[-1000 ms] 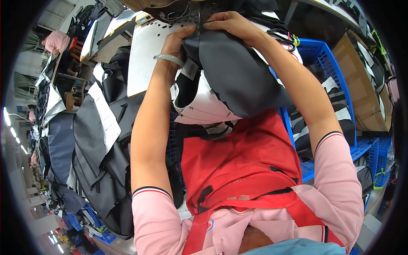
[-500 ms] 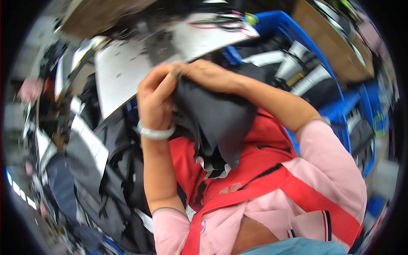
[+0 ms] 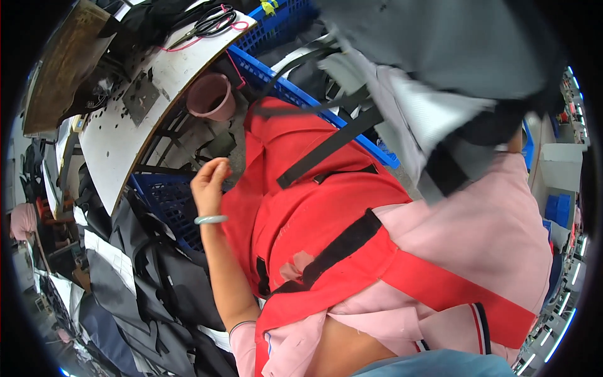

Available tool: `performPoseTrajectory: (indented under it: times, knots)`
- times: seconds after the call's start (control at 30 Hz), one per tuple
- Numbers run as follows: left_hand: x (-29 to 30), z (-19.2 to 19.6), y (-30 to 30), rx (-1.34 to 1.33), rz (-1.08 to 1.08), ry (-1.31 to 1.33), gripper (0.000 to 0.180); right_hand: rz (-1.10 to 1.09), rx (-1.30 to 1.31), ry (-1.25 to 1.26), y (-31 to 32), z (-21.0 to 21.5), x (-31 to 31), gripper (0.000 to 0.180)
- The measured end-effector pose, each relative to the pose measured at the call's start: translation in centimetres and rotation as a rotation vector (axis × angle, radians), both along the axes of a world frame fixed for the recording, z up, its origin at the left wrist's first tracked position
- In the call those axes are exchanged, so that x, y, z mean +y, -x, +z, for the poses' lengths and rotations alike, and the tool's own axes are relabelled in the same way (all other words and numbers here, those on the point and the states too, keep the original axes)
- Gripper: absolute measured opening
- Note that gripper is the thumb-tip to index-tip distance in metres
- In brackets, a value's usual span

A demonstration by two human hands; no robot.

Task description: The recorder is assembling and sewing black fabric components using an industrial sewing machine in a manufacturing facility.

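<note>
A dark grey sewn fabric piece (image 3: 452, 44) with black straps and a whitish lining is held up at the upper right, blurred by motion. My right arm reaches up behind it, and the cloth covers my right hand; the piece hangs in the air at that arm. Its straps trail over the red apron (image 3: 326, 207) on my lap. My left hand (image 3: 210, 185), with a pale bangle at the wrist, is raised left of the apron. Its fingers are bent together, and nothing shows in them.
A white worktable (image 3: 119, 144) with dark scraps and black-handled scissors (image 3: 213, 25) stands at the far left. A pink bucket (image 3: 210, 97) is under its edge. Blue crates (image 3: 270, 72) hold fabric pieces. Dark cloth (image 3: 157, 276) is heaped at my left.
Both hands were together on the dark grey piece over my lap. The left hand has let go and dropped lower; the piece has swung to the upper right with my right arm.
</note>
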State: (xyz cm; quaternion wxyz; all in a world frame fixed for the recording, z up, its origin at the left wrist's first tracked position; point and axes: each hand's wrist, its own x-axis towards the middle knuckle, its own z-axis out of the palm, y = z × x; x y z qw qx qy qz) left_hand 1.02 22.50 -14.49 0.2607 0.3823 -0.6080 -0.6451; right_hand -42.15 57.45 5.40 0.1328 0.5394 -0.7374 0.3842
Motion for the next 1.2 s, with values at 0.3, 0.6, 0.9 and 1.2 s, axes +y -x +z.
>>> performPoseTrajectory:
  times: [0.3, 0.6, 0.9, 1.2]
  knots:
    - [4.9, -9.1, -1.1, -0.434, -0.224, 0.353, 0.019, -0.149, -0.124, -0.134, 2.7, -34.1, -9.1, 0.039]
    - [4.4, -10.1, -1.0, -0.357, -0.021, 0.107, 0.015, 0.182, -0.741, -0.543, 1.6, -44.6, -14.7, 0.031]
    - [5.6, -5.9, -3.3, -0.252, 0.215, 0.133, 0.019, 0.475, -0.062, -0.566, -15.7, -28.1, -28.3, 0.024]
    - [4.8, 10.5, -31.8, -0.343, 1.325, 0.802, 0.027, 0.491, -0.218, -0.638, -14.0, -28.1, -30.0, 0.025]
